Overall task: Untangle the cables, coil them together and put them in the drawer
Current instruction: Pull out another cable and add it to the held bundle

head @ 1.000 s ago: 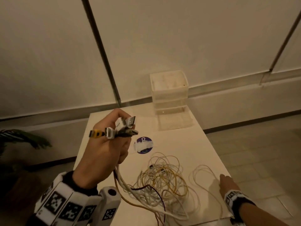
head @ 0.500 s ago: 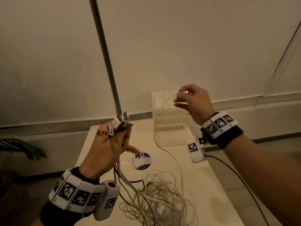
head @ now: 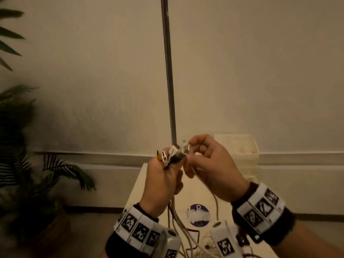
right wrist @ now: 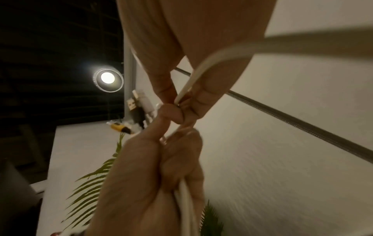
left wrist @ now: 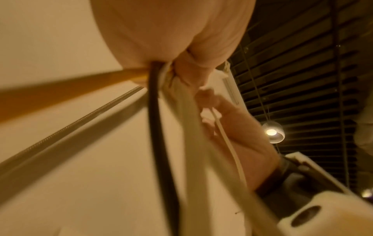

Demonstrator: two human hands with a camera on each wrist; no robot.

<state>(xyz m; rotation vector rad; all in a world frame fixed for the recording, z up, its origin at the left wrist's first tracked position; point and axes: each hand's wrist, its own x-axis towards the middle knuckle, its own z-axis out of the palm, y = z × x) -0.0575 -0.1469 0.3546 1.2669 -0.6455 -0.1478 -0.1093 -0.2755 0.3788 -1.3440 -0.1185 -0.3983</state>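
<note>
Above the table (head: 149, 185), both hands are raised close together in front of the wall. To the far left of the fingers stands a leafy plant (head: 28, 164). The left hand (head: 162, 185) has its fingers curled tightly round a bundle of cables (head: 172, 213), whose plugs (head: 172, 154) stick up out of the fist: a yellow one on the left, white and dark ones beside it. From under the fist the cords hang down; the left wrist view shows a dark one (left wrist: 155, 127) between an orange one and white ones. Just right of those plugs, the right hand (head: 212, 170) pinches a white cable's USB plug (head: 186, 148) between thumb and forefinger, its metal tip almost touching the bundle's plugs. That cable (head: 216, 205) trails down from under the right palm. Below the fingers, more loops of cable lie on the table near a round blue sticker (head: 198, 215). Behind the right hand's knuckles stands the pale drawer unit (head: 242, 149).
</note>
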